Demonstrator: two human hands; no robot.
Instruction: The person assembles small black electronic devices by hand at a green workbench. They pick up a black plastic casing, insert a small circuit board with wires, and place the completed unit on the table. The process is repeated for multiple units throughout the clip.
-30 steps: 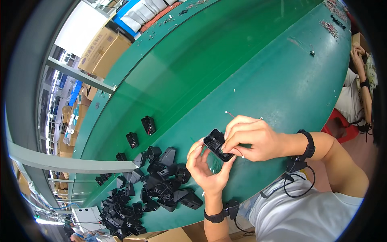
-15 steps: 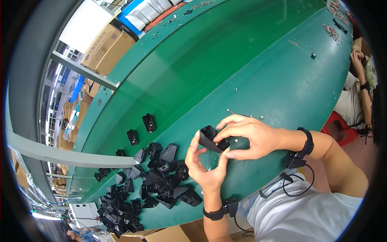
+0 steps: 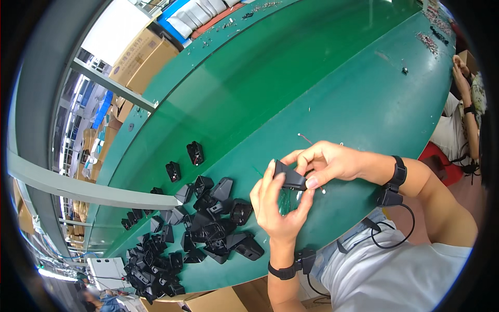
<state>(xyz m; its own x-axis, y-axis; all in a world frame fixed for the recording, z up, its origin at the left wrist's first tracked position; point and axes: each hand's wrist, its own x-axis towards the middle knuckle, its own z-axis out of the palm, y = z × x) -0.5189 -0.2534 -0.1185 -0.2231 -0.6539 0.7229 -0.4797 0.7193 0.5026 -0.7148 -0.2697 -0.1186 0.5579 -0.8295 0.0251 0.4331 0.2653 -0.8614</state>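
Observation:
A black plastic housing (image 3: 290,178) is held between both hands above the green workbench, its smooth outer side facing up and its open side turned away from view. My left hand (image 3: 280,208) grips it from the left between fingers and thumb. From the right, my right hand (image 3: 332,165) has its thumb on the housing's right end, the fingers curled behind it. Under the hands lie some thin green strands (image 3: 287,200), partly hidden by my left hand. A small red wire (image 3: 305,139) lies on the bench beyond my right hand.
To the left is a heap of black housings (image 3: 213,226), below a curved grey bar (image 3: 104,191). Several housings, one with wires (image 3: 195,153), stand on the green belt (image 3: 223,88). Cardboard boxes (image 3: 145,57) stand far left; another person's hands (image 3: 461,73) are at right.
The housing has been turned over, from its open side showing to its outer side up. Both hands have shifted slightly right with it.

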